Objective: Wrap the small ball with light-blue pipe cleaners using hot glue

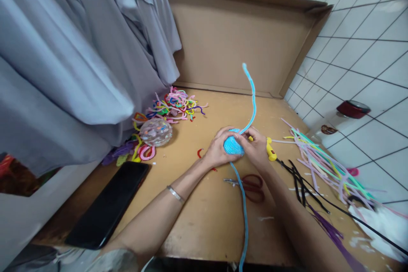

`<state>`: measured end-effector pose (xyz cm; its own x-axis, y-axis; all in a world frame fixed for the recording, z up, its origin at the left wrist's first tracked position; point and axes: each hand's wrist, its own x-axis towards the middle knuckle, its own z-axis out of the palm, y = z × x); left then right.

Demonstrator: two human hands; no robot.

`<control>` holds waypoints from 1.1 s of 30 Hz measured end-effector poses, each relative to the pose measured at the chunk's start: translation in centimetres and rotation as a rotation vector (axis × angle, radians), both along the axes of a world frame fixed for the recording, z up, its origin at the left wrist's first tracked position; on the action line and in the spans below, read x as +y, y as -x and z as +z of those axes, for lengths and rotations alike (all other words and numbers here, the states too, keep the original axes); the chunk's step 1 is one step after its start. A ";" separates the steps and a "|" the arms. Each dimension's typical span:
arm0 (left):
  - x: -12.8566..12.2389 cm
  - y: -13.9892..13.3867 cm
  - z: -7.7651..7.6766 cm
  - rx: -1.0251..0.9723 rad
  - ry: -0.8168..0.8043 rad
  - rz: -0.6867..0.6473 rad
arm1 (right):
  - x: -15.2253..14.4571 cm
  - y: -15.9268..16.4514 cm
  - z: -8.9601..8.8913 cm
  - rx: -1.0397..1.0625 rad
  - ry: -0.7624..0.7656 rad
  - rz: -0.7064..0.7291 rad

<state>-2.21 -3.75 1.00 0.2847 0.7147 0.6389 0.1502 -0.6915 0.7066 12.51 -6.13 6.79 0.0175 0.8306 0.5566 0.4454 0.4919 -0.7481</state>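
Observation:
My left hand (pixel 216 148) is wrapped around a rounded light-blue coil (pixel 233 145) that looks wound from fuzzy pipe cleaner. My right hand (pixel 257 148) pinches the coil's right edge, thumb pressed on the blue strand. One strand end (pixel 254 100) curves upward beyond the hands. Another blue strand (pixel 244 208) hangs down from the coil past the table's near edge. Scissors (pixel 253 188) with dark red handles lie under that strand. A yellow glue gun (pixel 271 149) with a black cable is just right of my right hand, partly hidden by it.
Loose pipe cleaners (pixel 318 157) lie along the tiled wall at right, with black pieces (pixel 299 182) nearer. A colourful pile (pixel 178 102), a clear ball (pixel 156 132) and a black phone (pixel 110 204) are at left. Cardboard (pixel 242 42) stands behind; grey cloth (pixel 95 51) hangs left.

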 end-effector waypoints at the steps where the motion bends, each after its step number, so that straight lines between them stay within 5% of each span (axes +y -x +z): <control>1: 0.0 0.0 0.0 0.006 0.009 0.001 | 0.1 0.1 0.2 0.015 0.015 -0.001; 7: 0.0 0.1 0.2 -0.019 0.076 0.022 | 0.5 0.0 0.4 0.057 0.102 0.044; 15: 0.7 0.2 -0.1 -0.071 0.121 0.043 | 0.6 -3.2 0.1 0.129 0.048 -0.101; 19: 1.0 0.3 -0.2 -0.114 0.172 0.039 | 0.8 -5.9 -0.1 -0.111 0.047 -0.402; 23: 1.2 0.7 -0.1 -0.172 0.319 0.071 | 0.5 -7.4 -0.6 -0.649 0.314 -0.698; 27: 1.5 0.9 -0.2 -0.202 0.438 0.071 | 0.5 -7.1 -1.3 -0.897 0.591 -0.735; 33: 1.6 0.8 -0.6 -0.229 0.439 0.048 | 1.2 -7.4 -2.4 -0.868 0.702 -0.716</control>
